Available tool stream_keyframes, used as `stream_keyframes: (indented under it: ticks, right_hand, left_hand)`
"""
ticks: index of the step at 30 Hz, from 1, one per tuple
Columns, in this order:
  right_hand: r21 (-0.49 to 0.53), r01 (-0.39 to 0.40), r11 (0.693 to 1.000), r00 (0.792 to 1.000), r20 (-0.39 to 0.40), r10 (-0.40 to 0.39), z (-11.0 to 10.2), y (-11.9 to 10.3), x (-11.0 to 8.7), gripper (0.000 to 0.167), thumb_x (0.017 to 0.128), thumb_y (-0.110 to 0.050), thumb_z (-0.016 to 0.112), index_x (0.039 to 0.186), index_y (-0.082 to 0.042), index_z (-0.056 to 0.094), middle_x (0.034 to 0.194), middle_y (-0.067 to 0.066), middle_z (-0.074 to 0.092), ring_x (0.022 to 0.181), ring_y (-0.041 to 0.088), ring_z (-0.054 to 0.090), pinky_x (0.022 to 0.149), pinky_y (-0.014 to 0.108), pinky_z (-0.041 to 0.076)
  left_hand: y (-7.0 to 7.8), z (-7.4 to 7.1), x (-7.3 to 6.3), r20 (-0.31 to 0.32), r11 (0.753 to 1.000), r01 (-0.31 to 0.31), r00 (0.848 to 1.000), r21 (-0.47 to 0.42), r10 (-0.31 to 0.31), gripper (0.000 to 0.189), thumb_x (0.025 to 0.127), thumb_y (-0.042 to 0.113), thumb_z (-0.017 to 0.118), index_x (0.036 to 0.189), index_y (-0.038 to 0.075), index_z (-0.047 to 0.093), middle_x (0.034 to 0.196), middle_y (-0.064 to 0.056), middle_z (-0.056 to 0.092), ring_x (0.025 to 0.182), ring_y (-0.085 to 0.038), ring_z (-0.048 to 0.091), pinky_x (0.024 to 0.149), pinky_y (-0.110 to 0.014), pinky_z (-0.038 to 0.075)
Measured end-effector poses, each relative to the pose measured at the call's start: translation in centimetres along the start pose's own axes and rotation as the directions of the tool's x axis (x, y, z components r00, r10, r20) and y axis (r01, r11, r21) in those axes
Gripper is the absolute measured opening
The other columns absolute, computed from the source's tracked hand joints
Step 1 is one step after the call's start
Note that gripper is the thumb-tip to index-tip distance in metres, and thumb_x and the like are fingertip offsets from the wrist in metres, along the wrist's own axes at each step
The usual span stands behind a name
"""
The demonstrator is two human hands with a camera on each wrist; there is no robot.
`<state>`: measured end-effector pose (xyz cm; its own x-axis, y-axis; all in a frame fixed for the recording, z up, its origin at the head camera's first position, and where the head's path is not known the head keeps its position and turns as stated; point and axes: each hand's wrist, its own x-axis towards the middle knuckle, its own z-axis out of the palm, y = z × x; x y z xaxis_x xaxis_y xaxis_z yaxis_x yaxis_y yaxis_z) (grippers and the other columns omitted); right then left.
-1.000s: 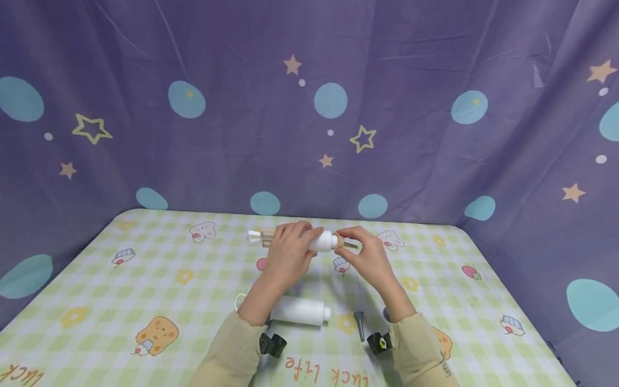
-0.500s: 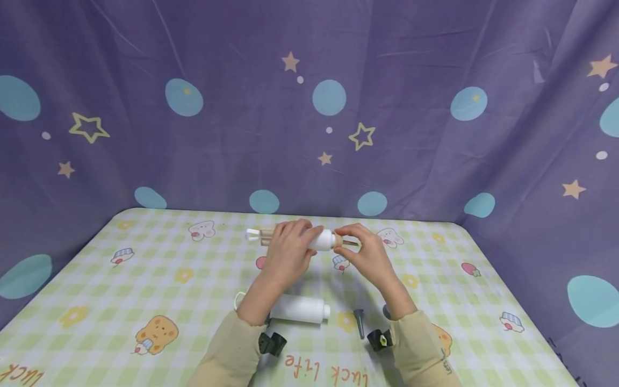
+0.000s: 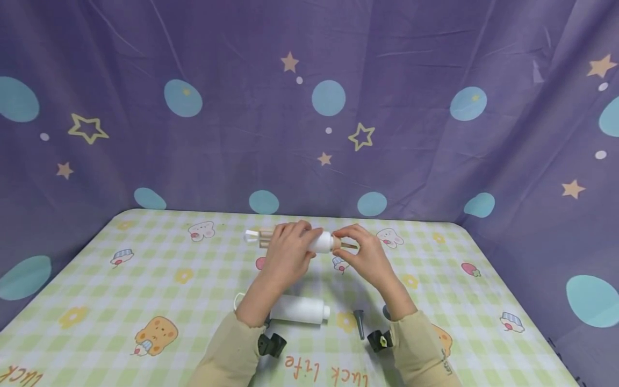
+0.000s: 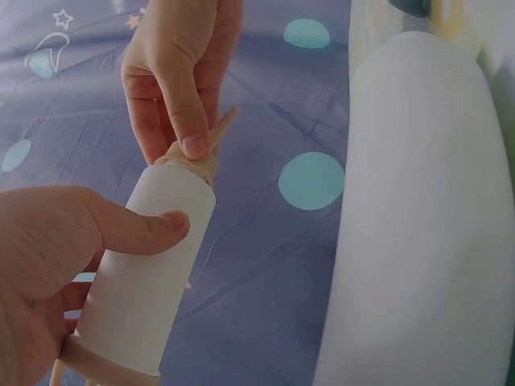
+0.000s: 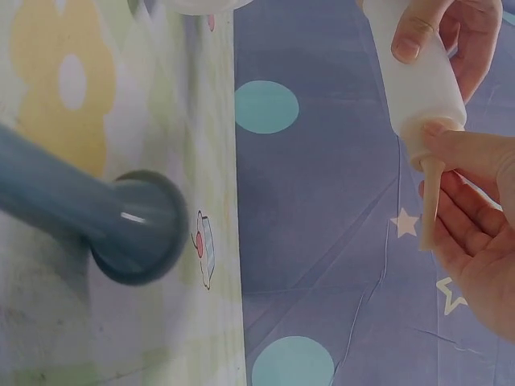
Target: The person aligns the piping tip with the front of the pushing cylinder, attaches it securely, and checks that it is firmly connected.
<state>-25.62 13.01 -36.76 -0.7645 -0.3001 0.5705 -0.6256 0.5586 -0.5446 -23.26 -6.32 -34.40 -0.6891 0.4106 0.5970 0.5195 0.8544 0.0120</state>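
Above the far middle of the table, both hands hold a white cylindrical bottle (image 3: 320,243) lying sideways. My left hand (image 3: 289,250) grips its body, with the thumb across the white wall in the left wrist view. With thumb and fingers, my right hand (image 3: 367,255) pinches the beige cap at the bottle's right end. A thin beige spout (image 5: 432,201) sticks out from that cap past the fingers. At the other end, beige rods (image 3: 265,238) and a pale clear-looking loop (image 3: 251,235) jut out beyond the left hand. The fingers partly hide the cap.
A second white bottle (image 3: 300,310) lies on its side nearer the front, with a white loop at its left end. To its right is a grey tapered nozzle (image 3: 359,324) with a flared end. A dark round piece (image 3: 386,312) is partly hidden by the right wrist.
Both hands stay almost in place with the bottle between them. The pale loop at its left end shows a slightly different outline, more rounded than before.
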Motion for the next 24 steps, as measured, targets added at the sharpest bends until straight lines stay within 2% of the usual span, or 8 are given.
stream_keyframes:
  ticks: [9, 24]
  right_hand:
    - [-0.008, 0.013, 1.0, 1.0, 0.027, -0.013, -0.02, -0.2, -0.03, 0.033, 0.071, -0.01, 0.076, 0.102, -0.013, 0.066, 0.103, -0.002, 0.062, 0.1, 0.016, 0.059, 0.084, 0.033, 0.049]
    - [-0.02, 0.034, 0.999, 0.999, 0.033, -0.033, -0.05, -0.18, 0.01, 0.031, 0.072, -0.007, 0.075, 0.101, -0.012, 0.065, 0.103, -0.001, 0.061, 0.099, 0.016, 0.058, 0.082, 0.032, 0.05]
  left_hand:
    - [-0.27, -0.15, -0.02, 0.065, 0.996, 0.061, 0.996, -0.068, -0.056, 0.047, 0.068, 0.02, 0.079, 0.113, 0.019, 0.064, 0.103, -0.001, 0.06, 0.091, -0.021, 0.056, 0.083, -0.037, 0.04]
    - [-0.5, -0.06, -0.1, 0.13, 0.988, 0.075, 0.99, -0.134, -0.058, 0.048, 0.072, 0.024, 0.076, 0.117, 0.016, 0.062, 0.106, -0.003, 0.062, 0.093, -0.022, 0.057, 0.083, -0.038, 0.041]
